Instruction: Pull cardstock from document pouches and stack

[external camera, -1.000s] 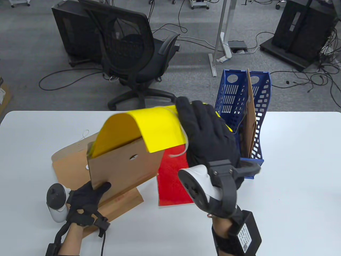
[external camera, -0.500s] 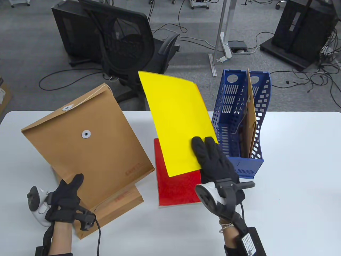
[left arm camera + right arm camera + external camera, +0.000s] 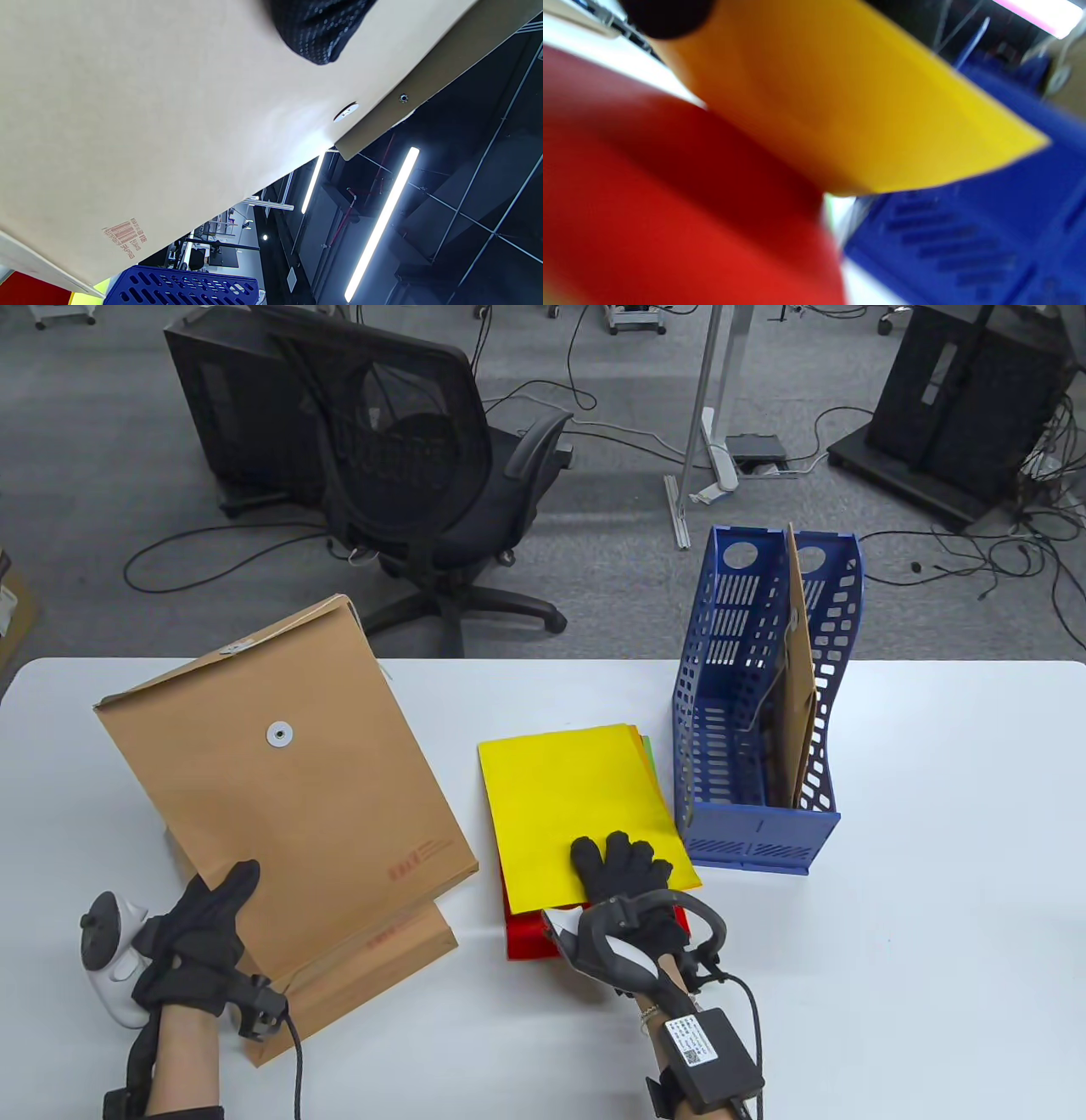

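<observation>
My left hand (image 3: 199, 937) grips the near corner of a brown document pouch (image 3: 288, 780) and holds it tilted up off the table; the pouch fills the left wrist view (image 3: 169, 127). A second brown pouch (image 3: 382, 954) lies flat under it. My right hand (image 3: 624, 878) holds the near edge of a yellow cardstock sheet (image 3: 568, 797) over a red sheet (image 3: 530, 937). In the blurred right wrist view the yellow sheet (image 3: 865, 110) is still a little above the red one (image 3: 670, 220). Green and orange edges (image 3: 648, 755) show beneath at the right.
A blue slotted file rack (image 3: 755, 712) stands right of the stack and holds more brown pouches (image 3: 797, 678). A black office chair (image 3: 424, 475) stands behind the white table (image 3: 933, 899).
My right hand pulled the yellow sheet fully out of the pouch, swung it right and lowered it onto the red sheet. My left hand lifted the emptied pouch and moved it left.
</observation>
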Demonstrator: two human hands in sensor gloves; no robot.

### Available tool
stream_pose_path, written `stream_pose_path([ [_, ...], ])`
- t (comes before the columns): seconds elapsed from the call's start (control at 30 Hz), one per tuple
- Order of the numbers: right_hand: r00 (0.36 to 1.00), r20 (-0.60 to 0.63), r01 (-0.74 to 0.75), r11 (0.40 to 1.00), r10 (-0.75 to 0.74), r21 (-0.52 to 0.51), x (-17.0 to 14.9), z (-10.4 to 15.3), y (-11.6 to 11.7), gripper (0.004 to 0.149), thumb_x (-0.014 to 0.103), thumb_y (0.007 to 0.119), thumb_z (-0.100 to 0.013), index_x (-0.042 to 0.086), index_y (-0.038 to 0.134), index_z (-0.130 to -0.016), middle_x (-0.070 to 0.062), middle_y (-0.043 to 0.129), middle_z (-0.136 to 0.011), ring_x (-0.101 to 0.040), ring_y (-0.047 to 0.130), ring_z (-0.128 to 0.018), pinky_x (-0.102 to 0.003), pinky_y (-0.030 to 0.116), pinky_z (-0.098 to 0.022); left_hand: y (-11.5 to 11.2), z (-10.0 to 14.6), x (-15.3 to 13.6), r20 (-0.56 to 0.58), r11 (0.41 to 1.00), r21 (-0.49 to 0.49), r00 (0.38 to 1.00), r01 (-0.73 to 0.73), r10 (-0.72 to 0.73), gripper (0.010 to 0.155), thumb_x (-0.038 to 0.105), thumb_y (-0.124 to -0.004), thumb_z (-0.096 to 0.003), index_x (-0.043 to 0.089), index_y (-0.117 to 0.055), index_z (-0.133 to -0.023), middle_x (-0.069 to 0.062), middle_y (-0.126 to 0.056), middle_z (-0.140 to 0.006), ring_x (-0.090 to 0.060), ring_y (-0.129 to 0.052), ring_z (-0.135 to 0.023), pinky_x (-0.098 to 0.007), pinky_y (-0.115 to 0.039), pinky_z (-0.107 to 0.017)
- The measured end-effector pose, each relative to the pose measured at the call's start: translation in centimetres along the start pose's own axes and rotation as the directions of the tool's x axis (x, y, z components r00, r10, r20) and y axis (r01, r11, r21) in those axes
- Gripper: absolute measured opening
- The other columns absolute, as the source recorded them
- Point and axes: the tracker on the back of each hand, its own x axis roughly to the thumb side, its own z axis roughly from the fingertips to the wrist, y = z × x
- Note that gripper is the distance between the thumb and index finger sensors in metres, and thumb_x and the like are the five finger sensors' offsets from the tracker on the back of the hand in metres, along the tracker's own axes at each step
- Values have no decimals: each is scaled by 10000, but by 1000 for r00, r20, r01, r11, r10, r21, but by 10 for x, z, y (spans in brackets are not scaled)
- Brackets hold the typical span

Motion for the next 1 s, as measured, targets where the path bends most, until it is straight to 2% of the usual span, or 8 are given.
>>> stream_pose_path([
  [0.07,994,-2,109,976,-111,188,1,0,7,715,587,623,-432,332,546,-1095,-83,745,-1068,-342,851,-890,-462,816,-577,-1,0,1,1,1000,-5,1000,-10,10,483,347,-739,-524,270,-705,-999,-48,-930,-933,-217,-1003,-784,-417,-829,-543],
  [0.17,975,-14,210,899,-222,385,2,0,17,822,640,598,-405,286,478,-1138,-149,643,-1128,-420,775,-937,-519,764,-612,-3,0,1,-1,1000,-8,1000,-22,22,482,346,-739,-524,269,-706,-999,-47,-932,-931,-219,-1005,-781,-418,-829,-542],
  [0.27,961,-34,257,839,-275,480,1,0,21,837,649,554,-416,264,439,-1150,-186,538,-1157,-457,671,-979,-562,693,-650,-3,0,0,-8,1000,-14,1000,-17,17,483,347,-738,-525,268,-705,-1000,-48,-932,-931,-219,-1003,-783,-418,-829,-543],
  [0.4,953,-64,293,846,-297,445,-6,1,13,756,602,460,-479,248,455,-1147,-162,563,-1157,-445,649,-998,-574,649,-677,-3,0,-1,-27,1000,-29,1000,-9,9,491,345,-711,-533,254,-686,-1014,-56,-919,-943,-229,-994,-793,-422,-824,-548],
  [0.53,899,-139,436,825,-415,358,-25,14,-10,757,586,472,-507,252,320,-1169,-158,333,-1210,-451,310,-1076,-617,413,-759,-1,0,-2,-61,999,-47,998,-24,21,500,349,-684,-547,241,-647,-1034,-61,-898,-958,-227,-984,-803,-417,-818,-558],
  [0.7,822,-207,568,790,-530,232,-45,42,-38,739,562,507,-541,265,269,-1174,-158,189,-1211,-434,126,-1060,-623,288,-764,-3,-1,-3,-127,996,-84,992,-37,27,524,399,-668,-572,249,-574,-1066,-10,-896,-928,-190,-1001,-769,-394,-827,-551],
  [0.87,818,-224,556,828,-531,68,-39,63,-39,732,555,520,-544,266,277,-1172,-155,174,-1207,-433,102,-1051,-624,274,-762,-1,3,-3,-258,974,167,961,150,-104,594,481,-728,-544,252,-559,-1065,67,-955,-772,-103,-1074,-578,-303,-904,-407],
  [1.0,843,-228,512,856,-487,63,-47,68,-35,748,567,511,-542,280,197,-1157,-155,141,-1198,-433,87,-1041,-622,276,-758,14,8,3,-413,904,262,886,336,-210,636,479,-768,-520,241,-547,-1066,77,-994,-705,-68,-1106,-494,-260,-929,-352],
])
